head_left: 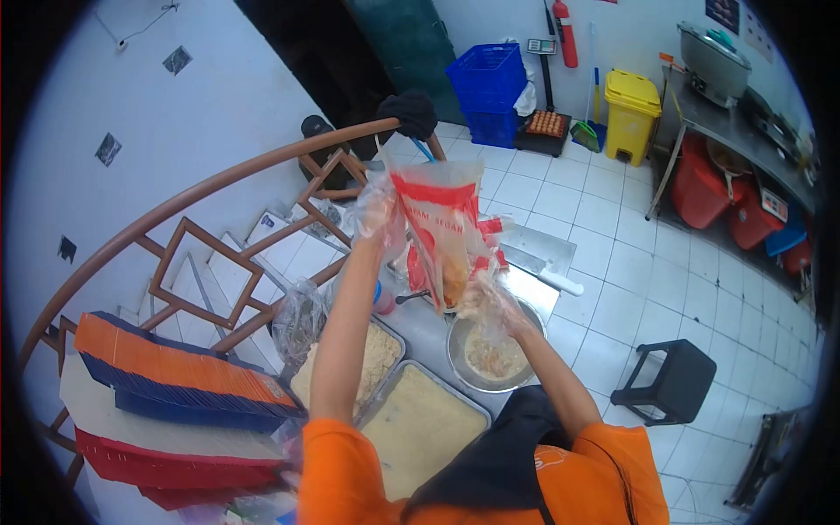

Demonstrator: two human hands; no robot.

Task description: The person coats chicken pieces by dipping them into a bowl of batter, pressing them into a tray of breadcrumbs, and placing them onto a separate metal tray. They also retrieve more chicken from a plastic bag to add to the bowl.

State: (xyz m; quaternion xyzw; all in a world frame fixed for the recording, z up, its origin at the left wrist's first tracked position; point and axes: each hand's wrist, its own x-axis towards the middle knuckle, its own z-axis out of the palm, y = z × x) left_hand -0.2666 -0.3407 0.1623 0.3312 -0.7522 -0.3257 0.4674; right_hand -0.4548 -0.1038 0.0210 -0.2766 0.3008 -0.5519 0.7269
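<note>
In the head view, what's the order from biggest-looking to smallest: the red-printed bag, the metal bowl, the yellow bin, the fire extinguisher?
red-printed bag
metal bowl
yellow bin
fire extinguisher
The last two are farther away, so real sizes may differ.

The bag (435, 219) is red-banded, the apron (477, 468) black, sleeves (341, 472) orange, bin (632, 118) yellow

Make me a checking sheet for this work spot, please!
Surface: grey table, mostly covered.
Job's things: printed bag, held near a metal bowl of pale food; two trays of pale crumbs or powder nearby.
Clutter: stacked coloured sheets, crumpled clear plastic.
Hands: both in clear gloves; left hand grips the bag's upper side, right hand is at its lower end.
Cables: thin cord on the left wall.
Surroundings: tiled floor, black stool, yellow bin, fire extinguisher.
</note>
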